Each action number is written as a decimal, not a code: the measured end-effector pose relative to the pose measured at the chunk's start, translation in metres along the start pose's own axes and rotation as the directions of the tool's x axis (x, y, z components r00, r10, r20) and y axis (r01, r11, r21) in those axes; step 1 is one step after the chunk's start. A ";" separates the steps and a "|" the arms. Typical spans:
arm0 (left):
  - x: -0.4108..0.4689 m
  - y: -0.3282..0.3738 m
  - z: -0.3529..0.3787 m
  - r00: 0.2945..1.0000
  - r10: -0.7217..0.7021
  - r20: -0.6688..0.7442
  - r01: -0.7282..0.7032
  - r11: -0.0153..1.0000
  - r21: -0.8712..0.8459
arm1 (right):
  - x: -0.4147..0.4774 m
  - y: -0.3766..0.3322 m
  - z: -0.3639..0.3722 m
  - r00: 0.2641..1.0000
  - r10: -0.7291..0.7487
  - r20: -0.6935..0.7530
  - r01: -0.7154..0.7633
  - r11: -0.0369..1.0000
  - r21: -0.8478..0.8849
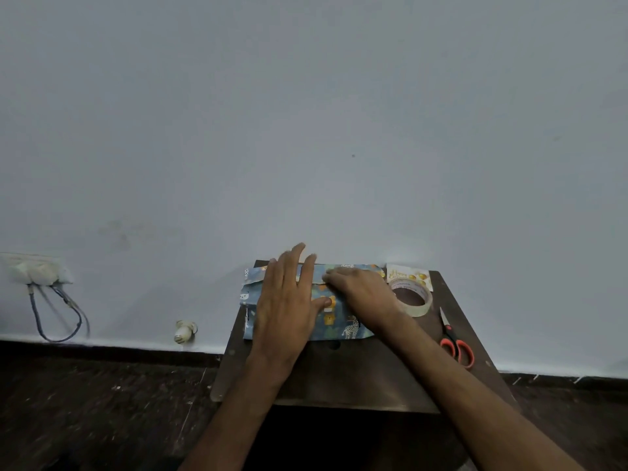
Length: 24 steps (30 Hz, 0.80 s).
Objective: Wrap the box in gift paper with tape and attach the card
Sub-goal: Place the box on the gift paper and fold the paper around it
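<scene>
On a small dark wooden table (339,375) pushed up against a plain pale wall (306,113), seen from a head camera looking forward and down, lies the box wrapped in gift paper (343,321). The paper is blue with orange patches and little animal figures. The box itself is fully hidden beneath it. The parcel sits on the far half of the table, close to the wall, and its left end reaches about to the table's left edge. There the paper is loose and crumpled.

Both of the person's bare arms reach in from the bottom. The left hand (289,300) lies flat on the left part of the parcel, palm down. Its fingers are straight and spread toward the wall, the thumb is stretched out to the right, and it grasps nothing. The right hand (360,290) comes in from the right and rests across the top of the parcel. Its fingers point left along a fold in the paper and press down on it, close beside the left hand's fingers. It too appears to press rather than grasp.

Just right of the right wrist sits a roll of clear tape (419,311), lying flat. Behind it, at the far right corner, lies a small pale card (409,275) with gold print, partly overlapped by the roll. Orange-handled scissors (457,345) lie near the right edge, blades pointing toward the wall.

Low on the wall at far left is a white socket (34,268) with looping cables (57,317). The floor (85,402) is dark.
</scene>
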State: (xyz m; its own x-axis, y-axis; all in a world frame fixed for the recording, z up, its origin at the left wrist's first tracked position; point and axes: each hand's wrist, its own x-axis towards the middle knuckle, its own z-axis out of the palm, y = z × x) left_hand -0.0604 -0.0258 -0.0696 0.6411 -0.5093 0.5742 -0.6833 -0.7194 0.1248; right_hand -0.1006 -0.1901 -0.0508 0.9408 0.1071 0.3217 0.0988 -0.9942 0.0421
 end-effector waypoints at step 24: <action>0.001 0.005 -0.003 0.962 -0.026 0.270 0.044 0.997 -0.062 | -0.051 -0.008 0.023 0.930 0.335 -0.153 -0.237 0.863 0.446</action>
State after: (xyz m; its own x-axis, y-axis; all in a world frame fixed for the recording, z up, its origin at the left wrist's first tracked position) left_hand -0.0640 -0.0290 -0.0661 0.7290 -0.5993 0.3307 -0.6747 -0.7106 0.1996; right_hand -0.1415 -0.1879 -0.0897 0.8582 -0.2318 0.4581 0.0067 -0.8871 -0.4614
